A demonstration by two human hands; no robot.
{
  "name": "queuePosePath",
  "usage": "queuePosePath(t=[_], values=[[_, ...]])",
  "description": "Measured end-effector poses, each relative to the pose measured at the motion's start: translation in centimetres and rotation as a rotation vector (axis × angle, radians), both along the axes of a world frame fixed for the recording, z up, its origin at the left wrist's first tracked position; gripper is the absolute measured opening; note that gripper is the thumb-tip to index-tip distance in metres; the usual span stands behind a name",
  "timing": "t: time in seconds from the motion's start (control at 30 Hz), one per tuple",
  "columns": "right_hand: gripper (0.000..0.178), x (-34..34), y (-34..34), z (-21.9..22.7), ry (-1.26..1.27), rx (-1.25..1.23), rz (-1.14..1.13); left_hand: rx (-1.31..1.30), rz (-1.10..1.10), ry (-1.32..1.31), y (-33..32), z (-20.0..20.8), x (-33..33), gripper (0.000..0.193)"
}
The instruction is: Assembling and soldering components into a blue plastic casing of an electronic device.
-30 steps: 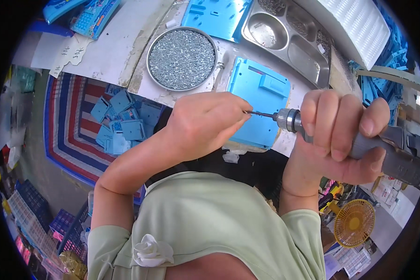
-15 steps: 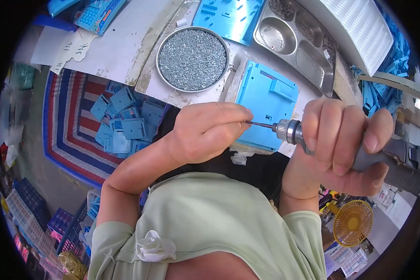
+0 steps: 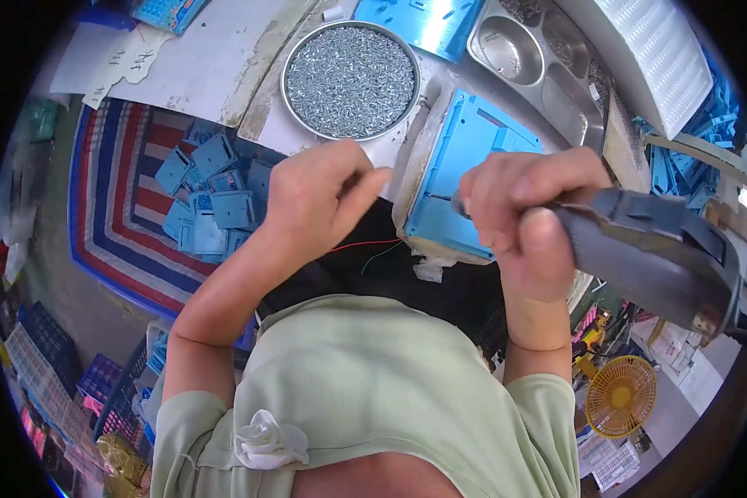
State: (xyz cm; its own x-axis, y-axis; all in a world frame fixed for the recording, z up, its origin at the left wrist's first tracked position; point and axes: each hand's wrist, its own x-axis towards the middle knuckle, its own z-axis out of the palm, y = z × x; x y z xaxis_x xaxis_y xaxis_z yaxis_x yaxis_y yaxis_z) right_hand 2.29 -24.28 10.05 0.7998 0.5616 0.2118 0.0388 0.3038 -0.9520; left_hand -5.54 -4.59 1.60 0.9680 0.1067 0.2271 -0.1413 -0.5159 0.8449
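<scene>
My right hand (image 3: 527, 199) is wrapped around a dark grey electric screwdriver (image 3: 647, 257). Its thin bit reaches down to a light-blue plastic panel (image 3: 450, 170), with the tip at the panel's left side. The panel sits on a pale block (image 3: 422, 149) at the table's front edge. My left hand (image 3: 319, 199) hovers apart from the panel, just in front of a round metal dish (image 3: 287, 100) full of small silver screws (image 3: 350, 81). Its fingers are curled in and the thumb stretches to the right; whatever lies inside them is hidden.
A steel compartment tray (image 3: 548, 91) stands behind the panel, beside another blue panel (image 3: 427, 25). White ribbed packaging (image 3: 651, 62) is at the far right. On the left, a striped bag (image 3: 133, 195) holds several blue plastic parts (image 3: 212, 207). A yellow fan (image 3: 621, 397) is at lower right.
My left hand has left the bit and drawn back to the left. The screwdriver has tilted and shifted left, bringing its bit down onto the panel.
</scene>
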Motion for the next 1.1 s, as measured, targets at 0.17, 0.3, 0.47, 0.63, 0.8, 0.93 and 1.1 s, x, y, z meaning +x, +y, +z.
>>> queuePosePath(t=[0.17,0.3,0.47,0.63,0.8,0.93,1.1], values=[[0.030,-0.7,0.9,-0.1,-0.240,-0.307,0.040,0.157,-0.125,-0.192,-0.4,-0.6,0.1,0.023],[0.031,-0.7,1.2,-0.9,-0.169,-0.210,0.049,0.155,-0.100,-0.260,-1.4,-1.3,-0.2,0.022],[0.031,0.4,0.2,1.6,-0.187,0.012,0.116,0.087,-0.114,-0.226,-2.4,-0.7,-0.5,0.023],[0.034,-0.5,0.0,1.8,-0.150,0.055,0.115,0.059,-0.118,-0.233,-2.8,-0.4,-0.6,0.022],[0.037,-1.7,0.0,1.6,-0.149,0.020,0.028,0.104,-0.110,-0.278,-3.2,-0.3,-0.7,0.021],[0.038,-2.5,-0.1,1.7,-0.141,-0.007,-0.010,0.224,-0.141,-0.295,-3.3,-0.2,-1.2,0.027],[0.029,-3.4,-0.8,0.2,-0.064,0.093,0.042,0.205,-0.109,-0.227,-2.2,2.2,-1.7,0.039]])
